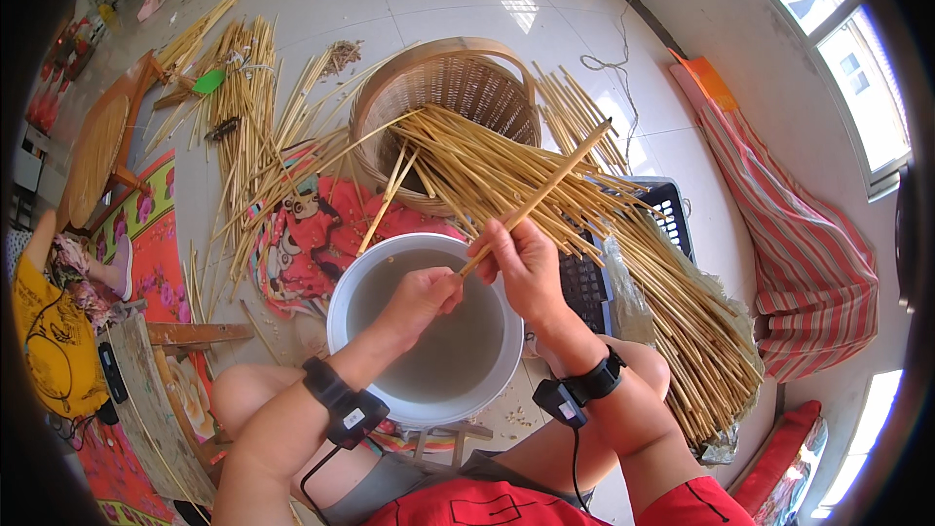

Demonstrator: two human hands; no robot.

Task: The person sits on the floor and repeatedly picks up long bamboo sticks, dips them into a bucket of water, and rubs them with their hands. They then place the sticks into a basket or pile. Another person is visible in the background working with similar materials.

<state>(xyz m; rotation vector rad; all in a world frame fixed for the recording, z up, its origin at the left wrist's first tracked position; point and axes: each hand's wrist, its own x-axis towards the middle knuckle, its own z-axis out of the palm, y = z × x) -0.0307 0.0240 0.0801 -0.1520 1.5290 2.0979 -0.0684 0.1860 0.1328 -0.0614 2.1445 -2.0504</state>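
A thick tan cane or reed stick slants up to the right above a white plastic bucket of cloudy water. My left hand is closed around its lower end, over the water. My right hand pinches the same stick farther up, over the bucket's right rim. Just beyond my hands, a sheaf of thin straw-coloured canes leans into a woven wicker basket with an arched handle. Another large bundle of canes lies right of my right forearm.
A black plastic crate is partly under the canes at right. Tied cane bundles lie at upper left, beside a wooden chair. A patterned red cloth spreads behind the bucket. Someone in a yellow top sits at far left.
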